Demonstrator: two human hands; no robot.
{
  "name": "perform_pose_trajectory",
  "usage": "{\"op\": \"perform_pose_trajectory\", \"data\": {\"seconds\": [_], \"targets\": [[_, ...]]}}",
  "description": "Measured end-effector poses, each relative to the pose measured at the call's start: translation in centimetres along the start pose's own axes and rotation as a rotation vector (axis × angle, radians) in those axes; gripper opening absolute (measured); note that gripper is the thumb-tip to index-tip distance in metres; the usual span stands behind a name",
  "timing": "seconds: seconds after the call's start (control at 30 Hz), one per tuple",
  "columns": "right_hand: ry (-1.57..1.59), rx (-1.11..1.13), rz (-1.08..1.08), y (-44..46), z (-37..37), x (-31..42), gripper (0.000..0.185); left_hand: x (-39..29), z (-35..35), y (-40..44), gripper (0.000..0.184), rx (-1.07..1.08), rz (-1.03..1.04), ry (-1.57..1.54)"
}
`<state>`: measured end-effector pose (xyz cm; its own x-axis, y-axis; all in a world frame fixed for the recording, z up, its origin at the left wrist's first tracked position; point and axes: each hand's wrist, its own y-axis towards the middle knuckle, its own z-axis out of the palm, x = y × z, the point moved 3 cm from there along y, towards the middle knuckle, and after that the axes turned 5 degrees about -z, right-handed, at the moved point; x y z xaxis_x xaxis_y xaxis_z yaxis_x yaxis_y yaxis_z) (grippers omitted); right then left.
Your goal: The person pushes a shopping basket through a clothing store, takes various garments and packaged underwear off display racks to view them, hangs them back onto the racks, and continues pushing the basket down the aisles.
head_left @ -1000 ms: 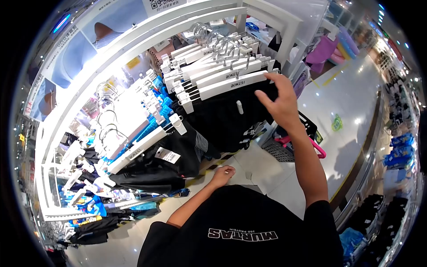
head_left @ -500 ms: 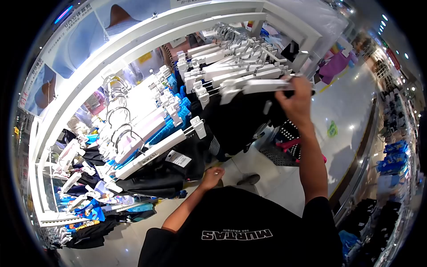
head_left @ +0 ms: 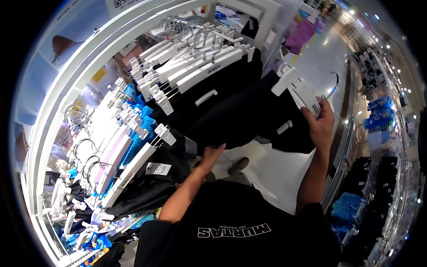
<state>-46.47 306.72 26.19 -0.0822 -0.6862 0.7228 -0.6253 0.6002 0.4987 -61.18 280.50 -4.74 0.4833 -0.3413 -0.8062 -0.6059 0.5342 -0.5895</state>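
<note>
My right hand [head_left: 321,122] is closed around a white clip hanger [head_left: 303,95], whose metal hook sticks out past my fingers. A black garment [head_left: 249,113] hangs from its clips and stretches leftward, off the rack; its exact kind is unclear. My left hand [head_left: 212,156] is closed at the garment's lower left edge, with the fingertips partly hidden against the black cloth. Behind it, more black clothes hang on white hangers [head_left: 209,70] on the rack. Close to my left hand hangs a dark garment with a white paper tag [head_left: 158,168].
A white rack frame [head_left: 73,66] curves around the left and back. Blue and dark swimwear on white hangers [head_left: 129,171] fills its left side. Across the aisle floor [head_left: 320,49], a display with blue packs [head_left: 381,113] lines the right.
My right hand has drawn the hanger with the black garment away from the row, to the right and closer. My left hand has risen to the garment's edge. The view has turned right.
</note>
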Motion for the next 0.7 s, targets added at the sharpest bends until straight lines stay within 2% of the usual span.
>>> {"op": "perform_pose_trajectory", "data": {"seconds": [0.1, 0.2, 0.23, 0.3, 0.4, 0.5, 0.6, 0.7], "targets": [[0.012, -0.066, 0.05, -1.9, -2.5, -1.8, 0.034, -0.7, 2.7, 2.1, 0.067, 0.029, 0.086, -0.196], [0.011, -0.117, 0.184, -3.6, -4.7, -4.6, 0.033, -1.7, 4.7, 2.8, 0.06, 0.276, 0.116, -0.457], [0.062, -0.179, 0.189, -4.2, -5.1, -5.4, 0.032, -2.0, 5.1, 2.0, 0.058, 0.278, 0.06, -0.443], [-0.036, -0.251, 0.247, -5.5, -6.3, -6.4, 0.034, -1.9, 5.0, 0.1, 0.053, 0.276, -0.058, -0.404], [-0.112, -0.334, 0.333, -7.9, -7.4, -9.1, 0.038, -0.4, 3.7, -1.2, 0.046, 0.408, -0.235, -0.59], [-0.149, -0.362, 0.379, -9.3, -7.1, -10.8, 0.04, -3.6, 3.3, -4.9, 0.036, 0.551, -0.027, -0.669], [-0.154, -0.382, 0.379, -9.1, -5.9, -11.2, 0.04, -2.1, 2.1, -4.6, 0.034, 0.522, 0.002, -0.506], [-0.125, -0.379, 0.378, -8.0, -4.5, -10.3, 0.041, -2.0, 1.7, -4.9, 0.031, 0.467, -0.033, -0.518]]}}
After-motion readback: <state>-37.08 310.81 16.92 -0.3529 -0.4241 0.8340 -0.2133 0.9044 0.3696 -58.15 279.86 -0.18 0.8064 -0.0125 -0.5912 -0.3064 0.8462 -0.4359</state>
